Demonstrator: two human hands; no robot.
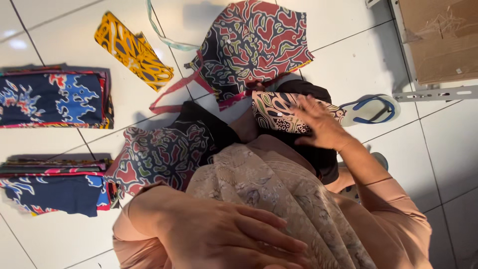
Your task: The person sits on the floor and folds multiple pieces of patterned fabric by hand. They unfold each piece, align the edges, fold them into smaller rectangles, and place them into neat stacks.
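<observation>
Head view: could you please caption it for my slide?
Right hand presses a patterned cloth piece; left hand rests on beige fabric.

Matt printed cloth pieces [254, 47] (cotton-like) on glossy, smooth floor tiles [348, 65].

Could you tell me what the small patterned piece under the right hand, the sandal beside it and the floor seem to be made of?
The patterned piece under the right hand looks like thin woven cloth with a matt batik-style print: it bends softly. The sandal seems to be rubber or foam, judging by its flat white sole and blue straps. The floor looks like glossy white ceramic tile, with grout lines and reflections.
</observation>
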